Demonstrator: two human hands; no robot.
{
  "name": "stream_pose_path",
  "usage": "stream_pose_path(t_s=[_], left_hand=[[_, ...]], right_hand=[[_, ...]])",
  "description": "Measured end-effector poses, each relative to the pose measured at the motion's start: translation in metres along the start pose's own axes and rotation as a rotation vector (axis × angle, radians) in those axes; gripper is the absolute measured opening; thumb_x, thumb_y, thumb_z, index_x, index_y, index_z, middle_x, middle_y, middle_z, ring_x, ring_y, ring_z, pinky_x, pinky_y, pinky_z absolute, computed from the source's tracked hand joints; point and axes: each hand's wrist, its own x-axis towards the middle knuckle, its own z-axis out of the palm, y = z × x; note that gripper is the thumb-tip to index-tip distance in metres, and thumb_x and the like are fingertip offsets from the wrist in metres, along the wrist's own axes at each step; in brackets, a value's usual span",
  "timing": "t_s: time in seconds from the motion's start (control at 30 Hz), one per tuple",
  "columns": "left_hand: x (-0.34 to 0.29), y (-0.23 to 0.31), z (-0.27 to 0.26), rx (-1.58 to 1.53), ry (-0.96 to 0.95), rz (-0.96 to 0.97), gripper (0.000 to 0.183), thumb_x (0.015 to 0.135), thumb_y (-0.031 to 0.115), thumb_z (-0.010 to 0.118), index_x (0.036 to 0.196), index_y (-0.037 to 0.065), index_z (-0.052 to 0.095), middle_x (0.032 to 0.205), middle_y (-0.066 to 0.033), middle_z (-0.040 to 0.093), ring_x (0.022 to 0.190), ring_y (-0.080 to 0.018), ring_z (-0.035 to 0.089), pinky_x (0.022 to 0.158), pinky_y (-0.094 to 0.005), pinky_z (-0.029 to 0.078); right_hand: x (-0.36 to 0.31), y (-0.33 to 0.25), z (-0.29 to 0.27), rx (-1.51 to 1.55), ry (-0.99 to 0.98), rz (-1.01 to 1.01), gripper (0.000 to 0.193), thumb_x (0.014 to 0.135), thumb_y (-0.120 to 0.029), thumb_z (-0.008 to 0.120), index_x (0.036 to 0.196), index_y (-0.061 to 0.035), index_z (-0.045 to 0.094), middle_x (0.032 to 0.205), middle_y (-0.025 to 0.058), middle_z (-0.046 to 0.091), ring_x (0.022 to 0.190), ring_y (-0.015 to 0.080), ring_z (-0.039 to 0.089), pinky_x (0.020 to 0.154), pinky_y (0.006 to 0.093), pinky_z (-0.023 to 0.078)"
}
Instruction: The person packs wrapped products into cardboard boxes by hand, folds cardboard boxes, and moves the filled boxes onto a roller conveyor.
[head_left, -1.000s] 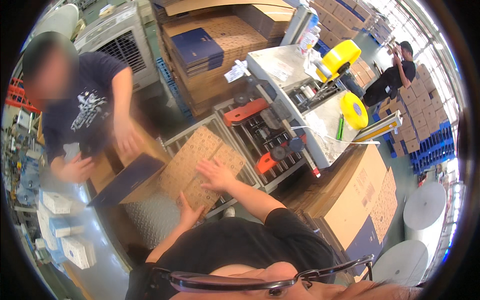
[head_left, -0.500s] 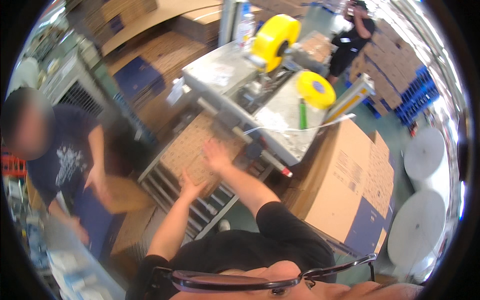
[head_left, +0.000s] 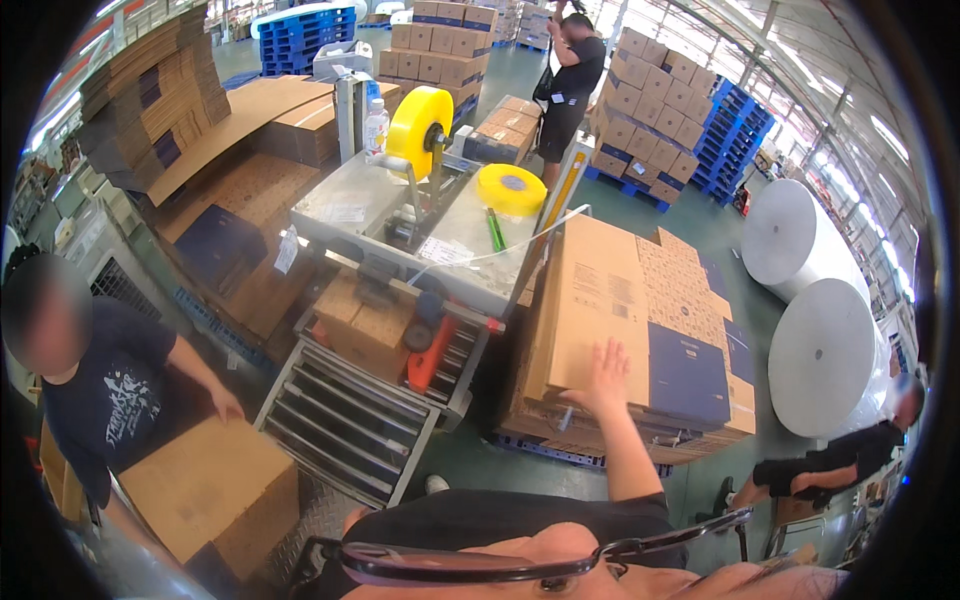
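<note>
- Factory floor (head_left: 460,462); flattened cartons (head_left: 597,300) stacked on a blue pallet (head_left: 535,449) ahead of you, rightward.
- Handling?
- Each is likely light, stiff, weak at creases; grasp the near edge. Your right hand (head_left: 603,380) lies over it, fingers spread.
- Left?
- Only a sliver of skin (head_left: 354,518) shows; finger state cannot be told.

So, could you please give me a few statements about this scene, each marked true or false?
1. The right hand is spread over the stack of flattened cartons. True.
2. Both yellow tape rolls lie flat. False: one tape roll stands upright, the other lies flat.
3. A carton sits at the carton sealer, beyond the roller conveyor. True.
4. The large white rolls are at far left. False: the large white rolls are at right.
</note>
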Motion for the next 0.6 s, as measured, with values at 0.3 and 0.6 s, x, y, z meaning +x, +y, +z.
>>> stream_pose_path(t_s=[0.3,0.6], left_hand=[[-0.097,-0.006,-0.054,-0.074,0.181,-0.002,0.051,0.084,0.027,0.071,0.121,-0.005,0.058,0.105,-0.0215,0.068,0.1,-0.0279,0.066,0.084,-0.0385,0.052],[-0.175,0.079,-0.105,-0.429,0.113,0.413,0.066,0.078,0.013,0.075,0.136,-0.002,0.047,0.133,-0.0201,0.055,0.122,-0.0294,0.055,0.102,-0.0393,0.044]], right_hand=[[-0.072,0.059,0.046,-0.011,0.237,-0.085,0.062,0.073,-0.032,0.077,0.127,-0.0094,0.056,0.128,0.0098,0.059,0.122,0.0243,0.053,0.109,0.0454,0.033],[-0.263,0.009,-0.128,0.188,1.347,-0.39,0.015,0.075,-0.012,0.061,0.087,-0.0158,0.068,0.086,-0.0018,0.067,0.076,0.0169,0.059,0.084,0.0351,0.038]])
